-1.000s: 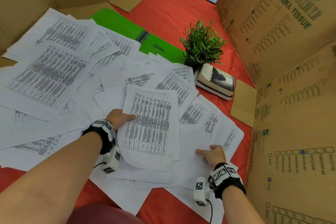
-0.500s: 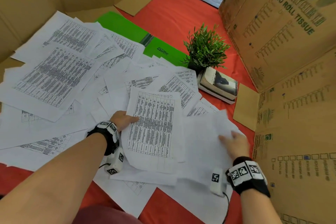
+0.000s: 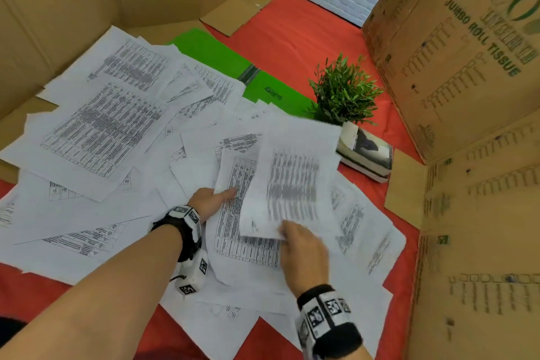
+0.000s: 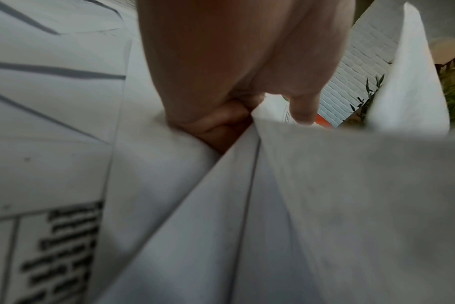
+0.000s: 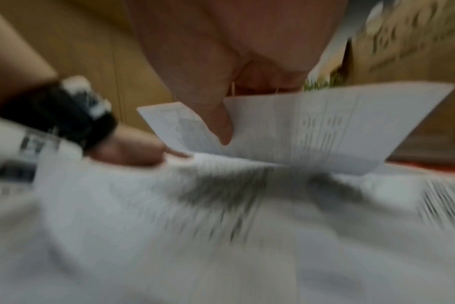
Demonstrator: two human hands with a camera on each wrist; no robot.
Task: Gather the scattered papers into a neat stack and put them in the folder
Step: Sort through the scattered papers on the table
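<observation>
Several printed sheets lie scattered over the red cloth. A green folder lies open at the back, partly under them. My left hand pinches the left edge of a printed sheet near the middle; in the left wrist view my thumb lies on top of the paper. My right hand holds a lifted, blurred sheet by its lower edge, over the left-hand one. In the right wrist view my thumb pinches that sheet.
A small potted plant and a stack of books stand right of the papers. Large cardboard boxes wall in the right side, and cardboard stands at the back left. Red cloth shows behind the folder.
My right hand has picked a sheet from the right side of the pile and swung it left over the sheet my left hand holds. The left hand has stayed in place.
</observation>
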